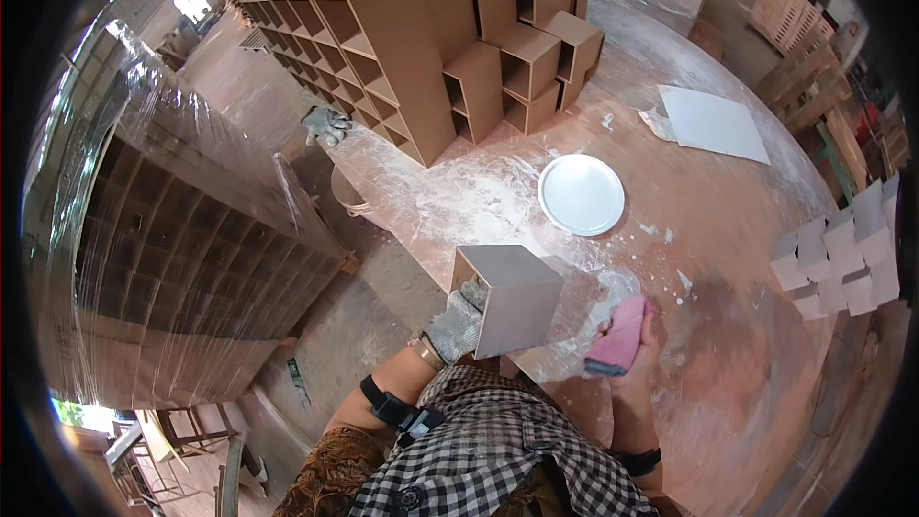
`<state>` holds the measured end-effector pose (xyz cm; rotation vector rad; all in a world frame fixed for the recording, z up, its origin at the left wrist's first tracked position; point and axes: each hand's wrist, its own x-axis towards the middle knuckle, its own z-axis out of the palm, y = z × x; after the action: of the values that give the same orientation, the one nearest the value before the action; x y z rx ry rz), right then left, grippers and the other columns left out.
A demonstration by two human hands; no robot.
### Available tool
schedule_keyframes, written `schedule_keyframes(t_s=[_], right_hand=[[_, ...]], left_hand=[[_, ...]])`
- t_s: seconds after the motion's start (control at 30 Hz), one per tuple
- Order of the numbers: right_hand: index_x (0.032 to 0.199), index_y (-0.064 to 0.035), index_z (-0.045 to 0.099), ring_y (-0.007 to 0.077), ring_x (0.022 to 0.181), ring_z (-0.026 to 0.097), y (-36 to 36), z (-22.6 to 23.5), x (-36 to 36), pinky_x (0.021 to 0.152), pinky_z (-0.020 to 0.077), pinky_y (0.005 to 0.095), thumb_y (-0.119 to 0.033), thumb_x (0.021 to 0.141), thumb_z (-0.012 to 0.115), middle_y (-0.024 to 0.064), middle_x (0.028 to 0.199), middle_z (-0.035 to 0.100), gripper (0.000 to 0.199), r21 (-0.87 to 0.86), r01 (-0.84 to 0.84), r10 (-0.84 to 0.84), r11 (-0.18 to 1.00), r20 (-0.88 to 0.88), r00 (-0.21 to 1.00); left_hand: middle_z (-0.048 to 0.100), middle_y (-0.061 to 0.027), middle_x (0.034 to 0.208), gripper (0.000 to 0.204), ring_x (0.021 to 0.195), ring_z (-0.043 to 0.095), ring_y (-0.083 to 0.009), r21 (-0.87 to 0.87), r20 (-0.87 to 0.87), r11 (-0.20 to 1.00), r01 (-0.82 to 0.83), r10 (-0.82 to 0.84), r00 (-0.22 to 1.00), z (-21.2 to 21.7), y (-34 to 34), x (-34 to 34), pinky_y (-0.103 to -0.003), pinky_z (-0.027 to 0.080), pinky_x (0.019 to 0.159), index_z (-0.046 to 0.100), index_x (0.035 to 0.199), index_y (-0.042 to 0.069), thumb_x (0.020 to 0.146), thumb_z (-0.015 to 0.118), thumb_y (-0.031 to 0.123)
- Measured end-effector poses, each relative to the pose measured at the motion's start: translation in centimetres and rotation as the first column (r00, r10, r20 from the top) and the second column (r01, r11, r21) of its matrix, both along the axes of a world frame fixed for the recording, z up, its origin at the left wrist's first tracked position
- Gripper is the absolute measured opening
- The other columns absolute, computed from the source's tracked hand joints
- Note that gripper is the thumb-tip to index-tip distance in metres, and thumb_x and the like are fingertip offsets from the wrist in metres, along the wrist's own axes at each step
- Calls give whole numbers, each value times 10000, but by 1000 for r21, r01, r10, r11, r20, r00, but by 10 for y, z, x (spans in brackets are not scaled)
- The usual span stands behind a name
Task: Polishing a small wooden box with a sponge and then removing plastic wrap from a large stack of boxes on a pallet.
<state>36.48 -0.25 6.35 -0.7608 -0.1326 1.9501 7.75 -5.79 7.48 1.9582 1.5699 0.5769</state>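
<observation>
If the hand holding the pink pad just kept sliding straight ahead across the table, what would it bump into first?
The right hand with its pink pad points up the dusty table. Straight ahead lies mostly loose white powder; the round white plate looks like the first solid thing, though the line may pass just right of it.

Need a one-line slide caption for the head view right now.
Gloved left hand steadies an open box on the dusty worktable while the right hand grips a pink sanding pad beside it.

Left hand in a grey knit work glove, dusty white; thin bangle at the wrist, black strap band further up the forearm. Right hand bare, black wristband. Black-and-white checked garment; brown patterned left sleeve.
</observation>
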Motion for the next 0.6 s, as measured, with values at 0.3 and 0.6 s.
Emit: schedule_keyframes(t_s=[0.3,0.6], right_hand=[[1119,-39,554,128,829,593,15,15,-45,729,490,257,-182,900,591,39,966,616,264,84,-134,78,987,477,875],[1005,-6,550,116,798,537,27,7,-91,719,451,264,-107,880,601,44,886,594,169,390,-180,-153,903,683,714]], left_hand=[[316,-188,1433,646,1347,270,-345,168,-34,986,-3,9,999,-38,-4,4,-473,178,1114,333,1392,40,862,462,386],[503,-243,1229,522,1140,485,-367,359,-395,906,223,-69,916,-38,22,19,-496,330,995,501,1225,-23,791,510,268]])
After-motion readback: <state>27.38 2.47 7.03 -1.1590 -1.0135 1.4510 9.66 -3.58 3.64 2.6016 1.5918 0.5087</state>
